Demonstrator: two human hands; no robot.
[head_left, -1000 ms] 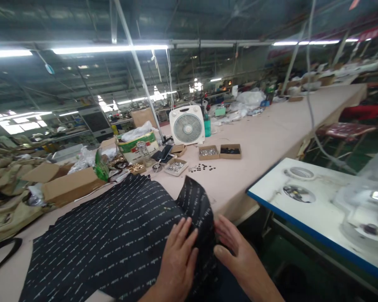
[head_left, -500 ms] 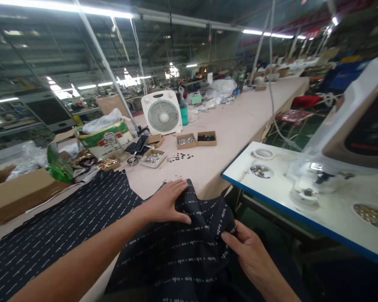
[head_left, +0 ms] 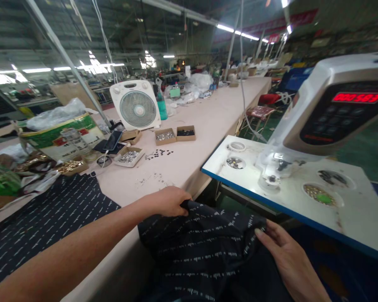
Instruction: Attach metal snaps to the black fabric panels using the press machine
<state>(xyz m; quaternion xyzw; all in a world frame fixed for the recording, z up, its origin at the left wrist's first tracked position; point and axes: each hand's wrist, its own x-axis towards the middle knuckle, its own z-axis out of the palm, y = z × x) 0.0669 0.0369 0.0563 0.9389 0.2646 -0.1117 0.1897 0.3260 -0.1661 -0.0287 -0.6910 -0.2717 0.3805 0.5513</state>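
Note:
My left hand [head_left: 166, 202] grips a fold of dark navy fabric with rows of white dashes [head_left: 201, 247], which hangs off the table edge toward my lap. My right hand [head_left: 288, 256] pinches the same cloth at its right edge. Another stretch of this fabric [head_left: 50, 218] lies flat on the long pale table [head_left: 214, 113] to the left, under my left forearm. Both hands are close to the near side of a white work surface with a blue edge [head_left: 271, 184], and neither touches it.
A machine with a red digital display [head_left: 343, 109] stands on the white surface. On the long table are boxes of metal studs [head_left: 165, 136], black studs [head_left: 185, 132], a stud tray [head_left: 129, 157], a phone [head_left: 112, 140], and a white box fan [head_left: 135, 105].
The fabric has come further off the table toward my lap, and both hands now grip its edges. The view has swung right, bringing the machine's display into sight.

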